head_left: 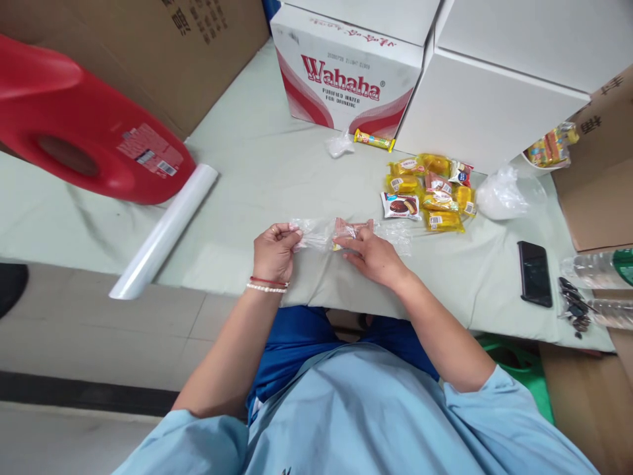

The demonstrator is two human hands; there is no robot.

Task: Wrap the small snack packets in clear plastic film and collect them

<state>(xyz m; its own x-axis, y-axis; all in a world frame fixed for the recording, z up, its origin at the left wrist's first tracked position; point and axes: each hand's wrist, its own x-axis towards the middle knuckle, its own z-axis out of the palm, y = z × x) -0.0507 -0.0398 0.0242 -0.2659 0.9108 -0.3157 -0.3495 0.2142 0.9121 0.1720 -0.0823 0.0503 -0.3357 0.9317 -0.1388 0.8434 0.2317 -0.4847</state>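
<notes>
In the head view, my left hand (275, 252) pinches one end of a strip of clear plastic wrap (315, 235) over the table's near side. My right hand (374, 257) has its thumb and fingers closed on a small snack packet (353, 226) in a pinkish-brown wrapper. The clear plastic lies around this packet and sticks out beyond it on the right. Part of the packet is hidden under my right fingers. Just beyond, to the right, several wrapped snacks (442, 200) lie in a group, most of them yellow, beside a white packet with a chocolate pie picture (401, 206).
A red jug (89, 132) and a white film roll (165, 227) lie left. A Wahaba-like printed Wahaha carton (346, 79) and white boxes (494, 99) line the back. Crumpled clear plastic (504, 194), a phone (535, 274) and plastic cups (593, 270) are right.
</notes>
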